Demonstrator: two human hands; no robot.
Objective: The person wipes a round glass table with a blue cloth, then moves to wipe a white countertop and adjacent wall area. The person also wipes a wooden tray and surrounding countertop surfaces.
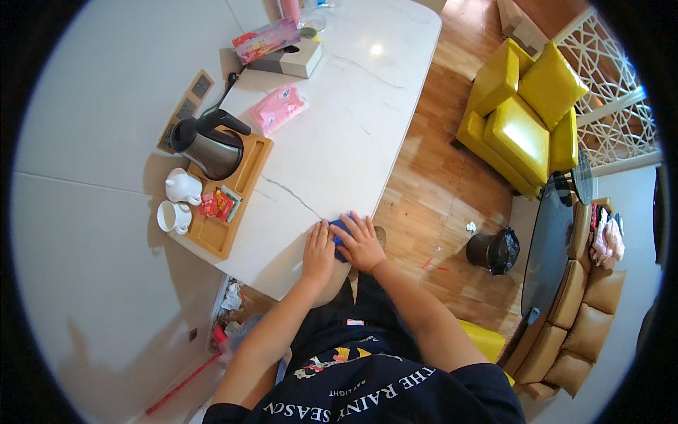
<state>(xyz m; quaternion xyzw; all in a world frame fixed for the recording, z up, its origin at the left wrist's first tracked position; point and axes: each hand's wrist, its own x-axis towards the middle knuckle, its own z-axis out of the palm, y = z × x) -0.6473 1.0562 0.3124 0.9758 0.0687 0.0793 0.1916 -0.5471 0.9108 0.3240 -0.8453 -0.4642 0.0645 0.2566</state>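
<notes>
Near the rounded end of the white marble-patterned table (pixel 349 138), my left hand (pixel 319 252) and my right hand (pixel 360 244) rest on a flat dark blue object (pixel 339 254). The fingers of my left hand lie along its left side, while those of my right hand spread over its upper and right part. Both palms face down. Much of the blue object is hidden under the hands, so its kind is unclear. I cannot tell whether either hand grips it.
Left on the table, a wooden tray (pixel 214 241) holds an electric kettle (pixel 212 151), white cups (pixel 175 217) and small packets (pixel 220 204). Beyond lie a pink tissue pack (pixel 278 108) and a tissue box (pixel 304 58). A yellow armchair (pixel 516 132) and black-lined bin (pixel 484 252) stand right.
</notes>
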